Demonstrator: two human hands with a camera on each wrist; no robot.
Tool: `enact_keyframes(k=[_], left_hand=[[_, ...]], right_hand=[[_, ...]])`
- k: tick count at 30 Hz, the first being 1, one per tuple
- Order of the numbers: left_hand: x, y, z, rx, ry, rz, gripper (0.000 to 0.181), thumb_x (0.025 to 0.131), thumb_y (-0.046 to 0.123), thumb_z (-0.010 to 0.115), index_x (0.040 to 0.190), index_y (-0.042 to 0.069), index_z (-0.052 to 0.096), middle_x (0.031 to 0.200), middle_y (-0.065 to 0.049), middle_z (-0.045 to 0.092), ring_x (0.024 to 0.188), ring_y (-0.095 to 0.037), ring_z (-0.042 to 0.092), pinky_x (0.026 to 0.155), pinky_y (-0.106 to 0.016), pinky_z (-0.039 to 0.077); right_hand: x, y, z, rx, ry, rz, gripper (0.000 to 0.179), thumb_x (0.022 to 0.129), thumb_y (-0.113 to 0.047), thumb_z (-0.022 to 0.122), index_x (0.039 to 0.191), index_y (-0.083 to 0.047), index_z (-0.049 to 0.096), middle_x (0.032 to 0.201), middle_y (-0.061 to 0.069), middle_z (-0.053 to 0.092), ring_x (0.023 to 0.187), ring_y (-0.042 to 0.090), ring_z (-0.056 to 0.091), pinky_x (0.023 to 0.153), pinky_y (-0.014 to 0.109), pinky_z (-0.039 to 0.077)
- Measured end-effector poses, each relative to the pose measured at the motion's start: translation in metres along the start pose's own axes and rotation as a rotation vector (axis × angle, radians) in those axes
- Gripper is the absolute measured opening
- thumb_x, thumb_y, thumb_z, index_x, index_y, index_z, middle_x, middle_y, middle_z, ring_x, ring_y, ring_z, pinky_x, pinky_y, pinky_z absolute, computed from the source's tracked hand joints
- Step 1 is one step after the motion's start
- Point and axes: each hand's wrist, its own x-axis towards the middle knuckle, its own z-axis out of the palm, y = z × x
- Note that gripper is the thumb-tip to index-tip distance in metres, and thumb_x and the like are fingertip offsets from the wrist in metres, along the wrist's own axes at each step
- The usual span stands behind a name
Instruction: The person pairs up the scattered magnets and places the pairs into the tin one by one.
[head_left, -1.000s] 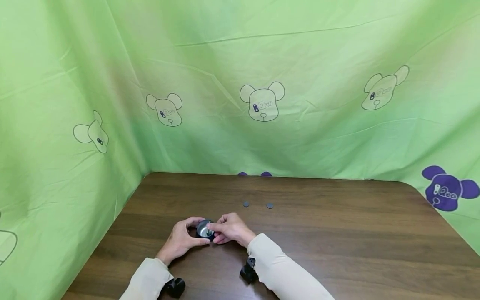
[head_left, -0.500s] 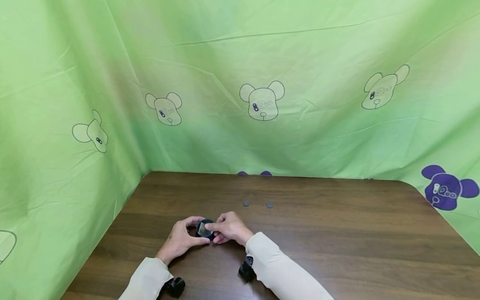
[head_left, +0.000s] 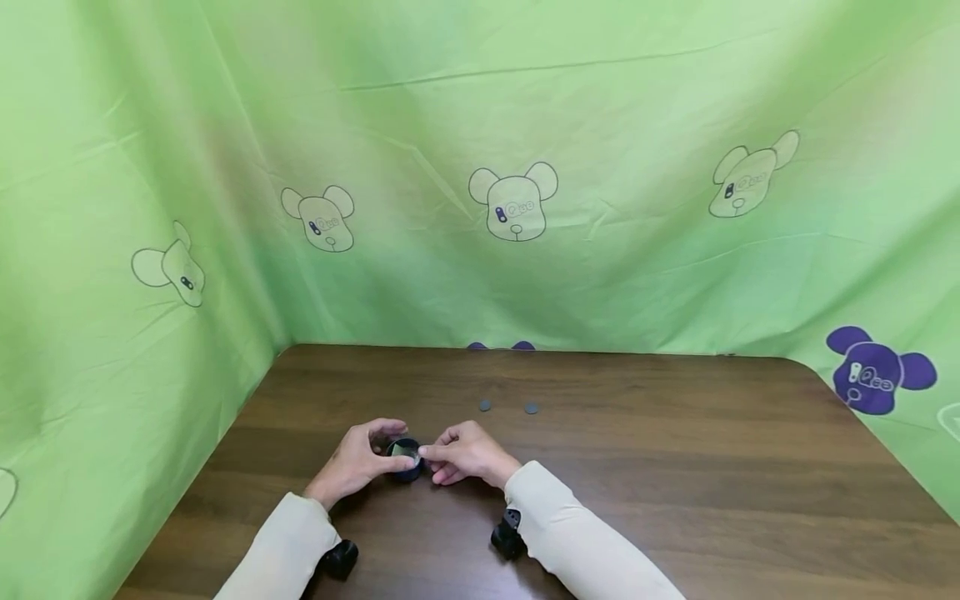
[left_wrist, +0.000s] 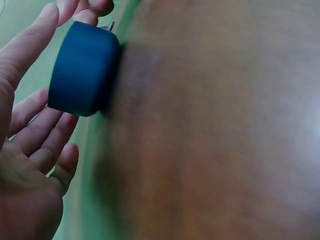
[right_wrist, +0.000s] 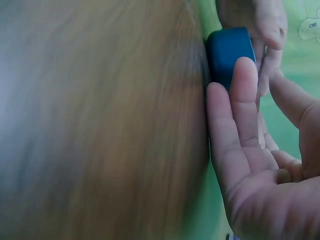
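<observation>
A small round dark-blue container point(head_left: 406, 473) stands on the table, opening upward. Inside it shows a shiny, pale greenish surface point(head_left: 402, 451). My left hand point(head_left: 354, 461) arches about its left side, the thumb lying across the opening and the other fingers above the far rim. In the left wrist view, the container's smooth side point(left_wrist: 82, 70) shows beside the extended left fingers. From the right, my right hand point(head_left: 467, 455) has its thumb tip at the rim. Two straight fingers point(right_wrist: 245, 95) of it lie along the container's side in the right wrist view.
Two small grey discs point(head_left: 485, 406) point(head_left: 531, 408) lie flat on the brown wooden table point(head_left: 675, 467), beyond the hands. A green cloth point(head_left: 420, 283) printed with bear heads hangs behind the table and at its left side.
My left thumb has shifted from the near rim to over the opening, and the left fingers have lifted. My right thumb has drawn back from inside to the rim. The view has turned slightly right.
</observation>
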Motion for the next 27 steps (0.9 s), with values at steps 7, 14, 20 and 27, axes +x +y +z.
enact_keyframes(k=[7,14,20,27], left_hand=[[0.014,0.01,0.003,0.01,-0.051,0.036,0.055,0.083,0.019,0.084,0.125,-0.007,0.062,0.123,-0.02,0.066,0.116,-0.035,0.062,0.096,-0.048,0.05],[0.028,0.019,0.012,0.058,-0.07,0.053,0.05,0.082,0.016,0.084,0.122,-0.007,0.064,0.119,-0.019,0.068,0.113,-0.034,0.064,0.095,-0.049,0.05],[0.039,0.031,0.024,0.077,-0.104,0.086,0.048,0.083,0.011,0.083,0.122,-0.007,0.064,0.118,-0.019,0.069,0.113,-0.035,0.064,0.095,-0.048,0.05],[0.05,0.042,0.044,0.03,-0.092,0.072,0.045,0.082,0.007,0.082,0.12,-0.009,0.064,0.116,-0.022,0.068,0.109,-0.035,0.065,0.093,-0.045,0.052]], right_hand=[[-0.006,0.005,-0.018,-0.022,0.033,-0.022,0.022,0.093,-0.015,0.072,0.091,0.006,0.066,0.074,0.01,0.068,0.059,0.013,0.066,0.063,0.034,0.06],[-0.015,0.013,-0.043,-0.004,0.056,-0.019,0.02,0.094,-0.011,0.071,0.093,0.008,0.065,0.073,0.012,0.07,0.062,0.014,0.069,0.065,0.034,0.06],[-0.024,0.016,-0.07,-0.007,0.072,0.007,0.02,0.094,-0.009,0.069,0.099,0.01,0.063,0.079,0.015,0.071,0.065,0.016,0.07,0.068,0.035,0.06],[-0.038,0.018,-0.094,-0.058,0.117,0.017,0.022,0.094,-0.009,0.07,0.1,0.011,0.063,0.081,0.014,0.071,0.067,0.016,0.071,0.068,0.035,0.06]])
